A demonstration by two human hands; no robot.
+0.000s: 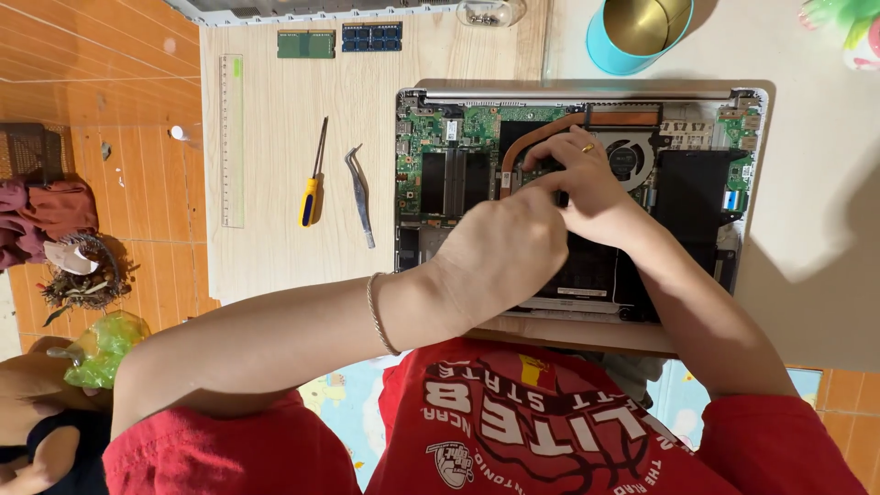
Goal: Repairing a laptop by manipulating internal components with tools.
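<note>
The opened laptop [440,174], its bottom cover off, lies on the counter [275,266] close to the near edge, and both hands meet over its middle: the left hand [500,257] is curled narrow with its fingers pinched together, though what it grips is hidden, while the right hand [587,179] presses bent fingertips on the board beside the copper heat pipe [541,136] and fan [626,158]. Bare counter lies left of the laptop, where a yellow-handled screwdriver [313,179] and tweezers [360,194] rest apart, with a clear ruler [232,137] along the left edge. At the far edge sit two memory modules [340,41], one green and one blue, and a teal cup [632,35] stands beyond the laptop's hinge.
</note>
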